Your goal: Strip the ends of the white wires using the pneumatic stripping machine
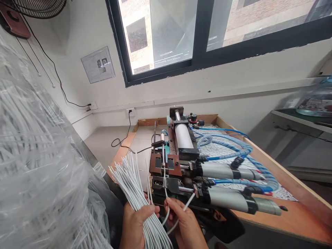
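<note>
The bundle of white wires (132, 189) lay across the left hand (135, 224), between thumb and fingers, its loose tips fanned up and to the left and its lower part running down past the wrist. The left thumb was laid over the near face of the bundle, and the fingers were curled behind it, closed around the wires. A few strands (148, 183) stood apart from the rest, on the side nearer the machine (188, 152). A single wire (166, 192) lay between the thumb and forefinger of the right hand (188, 224), which were pinched together on it just in front of the black block (173, 185). From that pinch the wire ran over the black block to the brown block (154, 166) behind. Another length of wire (189, 201) rose from the right hand toward the near grey cylinder (229, 200); whether it belonged to the same wire could not be established, the fingers covering part of its course. The two hands were close beside each other. Blue hoses (241, 151) looped behind the cylinder, and the machine stood within a wooden tray (290, 183). Plastic-wrapped wires (38, 166) stood at far left.
</note>
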Demonstrator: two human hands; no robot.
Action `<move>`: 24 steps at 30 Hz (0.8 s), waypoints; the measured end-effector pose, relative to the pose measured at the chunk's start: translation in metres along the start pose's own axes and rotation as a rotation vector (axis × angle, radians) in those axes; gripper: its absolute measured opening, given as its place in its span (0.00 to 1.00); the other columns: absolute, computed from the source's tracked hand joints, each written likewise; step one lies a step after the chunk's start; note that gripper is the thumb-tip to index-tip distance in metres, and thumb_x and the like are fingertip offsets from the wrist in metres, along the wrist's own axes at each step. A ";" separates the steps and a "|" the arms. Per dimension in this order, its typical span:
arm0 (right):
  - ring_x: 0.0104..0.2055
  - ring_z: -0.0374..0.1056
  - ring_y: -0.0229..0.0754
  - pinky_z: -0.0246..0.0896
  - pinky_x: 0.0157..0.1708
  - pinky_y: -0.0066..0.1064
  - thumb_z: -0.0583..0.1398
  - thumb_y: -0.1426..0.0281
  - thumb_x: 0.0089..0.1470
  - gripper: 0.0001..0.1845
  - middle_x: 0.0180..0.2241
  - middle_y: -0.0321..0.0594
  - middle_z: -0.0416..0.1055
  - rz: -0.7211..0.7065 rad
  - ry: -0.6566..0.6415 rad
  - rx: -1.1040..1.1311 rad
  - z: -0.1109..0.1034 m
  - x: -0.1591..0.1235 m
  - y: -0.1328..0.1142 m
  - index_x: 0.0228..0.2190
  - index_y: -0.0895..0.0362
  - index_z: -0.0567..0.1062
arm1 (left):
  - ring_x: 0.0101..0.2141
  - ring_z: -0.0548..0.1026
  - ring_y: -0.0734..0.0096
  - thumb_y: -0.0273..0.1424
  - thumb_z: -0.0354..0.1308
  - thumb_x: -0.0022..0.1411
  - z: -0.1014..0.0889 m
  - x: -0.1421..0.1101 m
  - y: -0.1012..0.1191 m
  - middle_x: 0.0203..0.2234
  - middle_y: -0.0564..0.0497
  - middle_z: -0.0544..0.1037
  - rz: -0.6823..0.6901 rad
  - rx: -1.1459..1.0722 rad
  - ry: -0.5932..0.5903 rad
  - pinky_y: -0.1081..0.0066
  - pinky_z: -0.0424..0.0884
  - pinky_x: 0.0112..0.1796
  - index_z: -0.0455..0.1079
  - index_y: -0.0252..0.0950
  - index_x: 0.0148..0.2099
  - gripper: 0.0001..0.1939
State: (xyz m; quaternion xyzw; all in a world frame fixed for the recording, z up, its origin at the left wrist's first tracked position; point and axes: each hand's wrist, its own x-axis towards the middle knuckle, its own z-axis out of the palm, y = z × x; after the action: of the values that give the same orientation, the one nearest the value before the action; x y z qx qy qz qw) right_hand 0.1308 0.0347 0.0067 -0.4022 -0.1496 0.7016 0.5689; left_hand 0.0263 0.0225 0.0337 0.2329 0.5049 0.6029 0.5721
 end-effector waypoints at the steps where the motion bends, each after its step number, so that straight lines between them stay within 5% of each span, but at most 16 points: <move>1: 0.17 0.52 0.31 0.47 0.18 0.24 0.66 0.62 0.31 0.14 0.13 0.29 0.58 0.004 -0.006 -0.003 0.002 0.000 -0.001 0.16 0.59 0.71 | 0.22 0.74 0.65 0.21 0.61 0.39 -0.001 0.000 -0.001 0.16 0.55 0.75 0.002 -0.003 -0.001 0.65 0.69 0.28 0.68 0.34 0.28 0.10; 7: 0.21 0.57 0.35 0.52 0.25 0.27 0.65 0.62 0.34 0.13 0.16 0.34 0.65 -0.025 -0.195 -0.159 0.014 -0.007 -0.005 0.20 0.60 0.75 | 0.20 0.70 0.70 0.23 0.64 0.34 -0.007 0.006 -0.006 0.15 0.55 0.74 0.057 0.057 -0.092 0.70 0.65 0.26 0.68 0.32 0.23 0.09; 13: 0.18 0.52 0.33 0.48 0.20 0.26 0.63 0.58 0.36 0.15 0.15 0.32 0.63 -0.220 -0.067 -0.277 -0.001 -0.008 0.005 0.17 0.58 0.73 | 0.20 0.71 0.68 0.27 0.65 0.34 -0.010 0.006 -0.010 0.14 0.53 0.74 0.040 0.062 -0.027 0.68 0.66 0.26 0.69 0.32 0.23 0.10; 24: 0.13 0.52 0.30 0.43 0.15 0.24 0.66 0.60 0.31 0.16 0.13 0.33 0.64 -0.114 0.007 -0.151 -0.010 -0.003 0.009 0.20 0.60 0.75 | 0.20 0.74 0.64 0.28 0.65 0.35 -0.010 0.004 -0.007 0.14 0.52 0.75 -0.001 0.058 0.087 0.67 0.69 0.24 0.68 0.32 0.25 0.11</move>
State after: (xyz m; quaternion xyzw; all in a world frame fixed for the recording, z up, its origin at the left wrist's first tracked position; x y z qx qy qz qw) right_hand 0.1318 0.0268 -0.0046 -0.4371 -0.2229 0.6533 0.5766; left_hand 0.0204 0.0221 0.0223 0.2227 0.5468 0.5972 0.5430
